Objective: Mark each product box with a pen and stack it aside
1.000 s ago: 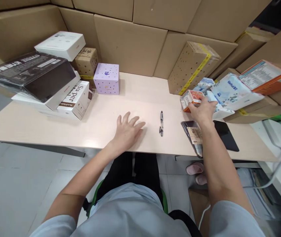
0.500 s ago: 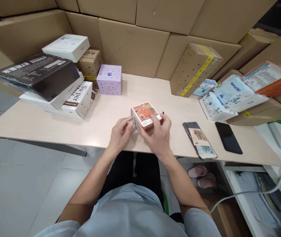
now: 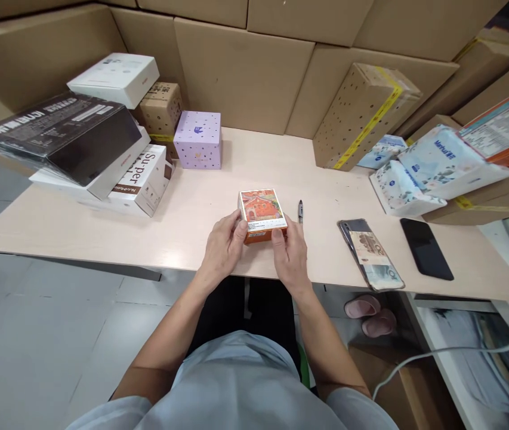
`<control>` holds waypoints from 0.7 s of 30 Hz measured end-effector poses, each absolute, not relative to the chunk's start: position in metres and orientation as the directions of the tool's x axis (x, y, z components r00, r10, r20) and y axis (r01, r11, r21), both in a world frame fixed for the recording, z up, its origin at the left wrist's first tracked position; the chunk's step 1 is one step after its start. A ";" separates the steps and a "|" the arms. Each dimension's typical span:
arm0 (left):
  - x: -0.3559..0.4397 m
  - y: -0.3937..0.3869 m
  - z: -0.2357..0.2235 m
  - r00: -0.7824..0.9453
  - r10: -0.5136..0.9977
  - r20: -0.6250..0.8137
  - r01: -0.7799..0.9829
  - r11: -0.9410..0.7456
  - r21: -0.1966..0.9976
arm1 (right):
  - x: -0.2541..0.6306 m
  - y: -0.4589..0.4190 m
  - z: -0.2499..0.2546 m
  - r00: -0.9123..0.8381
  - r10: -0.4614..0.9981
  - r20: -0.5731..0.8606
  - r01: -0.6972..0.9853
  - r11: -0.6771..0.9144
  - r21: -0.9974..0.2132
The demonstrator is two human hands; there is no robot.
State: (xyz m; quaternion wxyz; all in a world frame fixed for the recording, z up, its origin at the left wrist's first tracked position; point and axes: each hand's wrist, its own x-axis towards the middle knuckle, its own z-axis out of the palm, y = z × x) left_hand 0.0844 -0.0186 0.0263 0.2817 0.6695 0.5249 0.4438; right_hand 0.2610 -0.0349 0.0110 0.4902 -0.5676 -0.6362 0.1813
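Observation:
A small orange-and-white cardboard box (image 3: 262,209) with a picture of a red building on top sits near the front edge of the table, in front of me. My left hand (image 3: 224,245) grips its left side, thumb along the near left corner. On the opposite side my right hand (image 3: 290,254) holds it, thumb at the near right corner. The fingertips of both hands are partly hidden behind the box. Just beyond my right hand lies a pen (image 3: 300,211), pointing away from me.
At left, a black box (image 3: 88,137), white boxes and a purple box (image 3: 199,140) are stacked or stand together. To the right lie a phone with banknotes (image 3: 370,254) and a black phone (image 3: 426,248). Tissue packs (image 3: 453,161) and a taped carton (image 3: 364,116) stand behind.
The box has turned so its near side faces me squarely. My right hand has moved from the top and corner to the right side, and the pen has come into view.

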 end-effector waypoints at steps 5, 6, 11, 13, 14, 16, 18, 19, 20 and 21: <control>0.085 -0.016 0.026 0.063 0.957 0.284 0.490 -0.278 0.827 | 0.259 -0.032 0.017 0.114 0.897 0.428 0.547 0.303 -0.781; 0.085 -0.016 0.026 0.070 0.954 0.292 0.480 -0.289 0.828 | 0.260 -0.032 0.018 0.110 0.896 0.431 0.547 0.307 -0.779; 0.083 -0.017 0.027 0.154 0.900 0.409 0.387 -0.435 0.813 | 0.262 -0.031 0.012 0.076 0.882 0.464 0.506 0.367 -0.781; 0.082 -0.016 0.024 0.179 0.878 0.444 0.366 -0.478 0.799 | 0.262 -0.030 0.006 0.092 0.877 0.472 0.468 0.380 -0.798; 0.082 -0.016 0.022 0.181 0.872 0.456 0.363 -0.490 0.793 | 0.262 -0.029 0.003 0.104 0.877 0.469 0.451 0.379 -0.808; 0.081 -0.015 0.016 0.166 0.867 0.469 0.361 -0.496 0.790 | 0.261 -0.028 0.000 0.128 0.880 0.457 0.424 0.368 -0.828; 0.080 -0.014 0.011 0.141 0.870 0.472 0.352 -0.490 0.798 | 0.260 -0.027 -0.001 0.135 0.888 0.439 0.404 0.355 -0.843; 0.080 -0.014 0.009 0.128 0.873 0.470 0.344 -0.483 0.805 | 0.259 -0.026 -0.001 0.137 0.892 0.430 0.398 0.348 -0.849; 0.081 -0.014 0.007 0.119 0.876 0.467 0.334 -0.478 0.812 | 0.259 -0.026 -0.001 0.137 0.895 0.423 0.397 0.342 -0.852; 0.081 -0.015 0.006 0.113 0.879 0.464 0.325 -0.474 0.818 | 0.259 -0.027 0.000 0.137 0.898 0.417 0.400 0.335 -0.853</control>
